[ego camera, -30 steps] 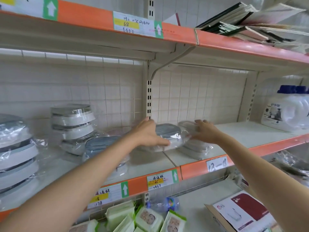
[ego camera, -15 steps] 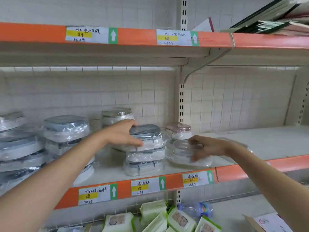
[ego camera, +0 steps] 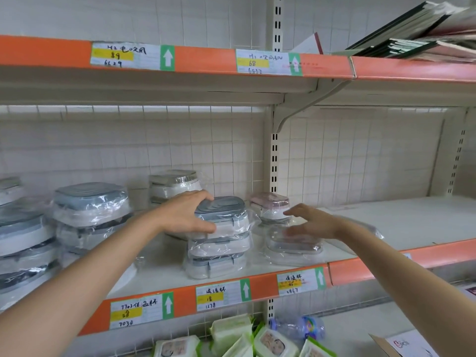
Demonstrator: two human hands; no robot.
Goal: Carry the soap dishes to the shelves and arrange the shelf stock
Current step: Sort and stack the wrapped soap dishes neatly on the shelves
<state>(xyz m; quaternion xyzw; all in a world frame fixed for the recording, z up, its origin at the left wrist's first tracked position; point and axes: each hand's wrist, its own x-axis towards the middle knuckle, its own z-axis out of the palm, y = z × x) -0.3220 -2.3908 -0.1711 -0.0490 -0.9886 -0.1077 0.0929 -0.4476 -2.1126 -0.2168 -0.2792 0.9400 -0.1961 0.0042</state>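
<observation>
- Middle shelf [ego camera: 412, 222]: carries plastic-wrapped soap dishes in stacks.
- Centre stack [ego camera: 219, 251]: three dishes high, near the front edge.
- Left hand [ego camera: 185, 215]: grasps the grey-lidded top dish [ego camera: 224, 215] of that stack.
- Right hand [ego camera: 311, 221]: released, fingers spread just above the clear dish [ego camera: 293, 244] beside the stack.

White shelf [ego camera: 401, 222] with orange edge carries stacks of wrapped soap dishes [ego camera: 219, 264]

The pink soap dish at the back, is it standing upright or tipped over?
Upright. The pink soap dish sits level on the shelf, lid on top, behind the right hand.
</observation>
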